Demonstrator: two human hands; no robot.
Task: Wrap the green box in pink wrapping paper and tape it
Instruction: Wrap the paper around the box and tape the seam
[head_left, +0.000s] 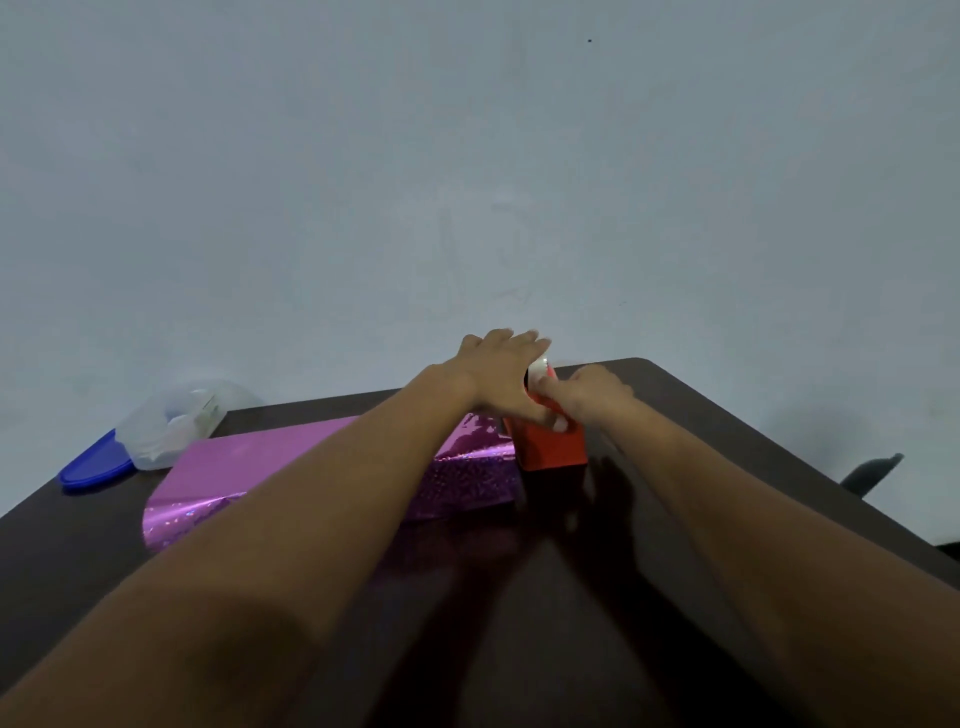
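Head view, dim light, pale wall filling the upper two thirds of the frame. Dark brown counter (675, 415) occupies the lower third, its far right corner rounded. Both bare forearms reach forward from the bottom edge toward centre frame. Left hand (501, 374): fingers straight and held together, palm lying over the top of a red tape dispenser (550, 447), fingertips pointing up-right past it; thumb underneath against the dispenser's near upper edge. Right hand (587, 397): fingers curled, thumb and forefinger pinching at the top of the dispenser, just beside the roll of clear tape (541, 370), a sliver of which shows between the two hands. Whether a tape end is actually caught in the pinch cannot be told; that region is small and blurred. The dispenser stands upright on the counter, touching the right end of the pink wrapping paper (249, 462). The paper is glossy with a holographic speckle and lies at centre left, folded over a long low shape; the left forearm crosses above it. No green surface of the box shows; it is presumably under the paper. At left edge: a clear plastic container (171, 426), tilted, and a blue lid (96, 462) lying just beside it.
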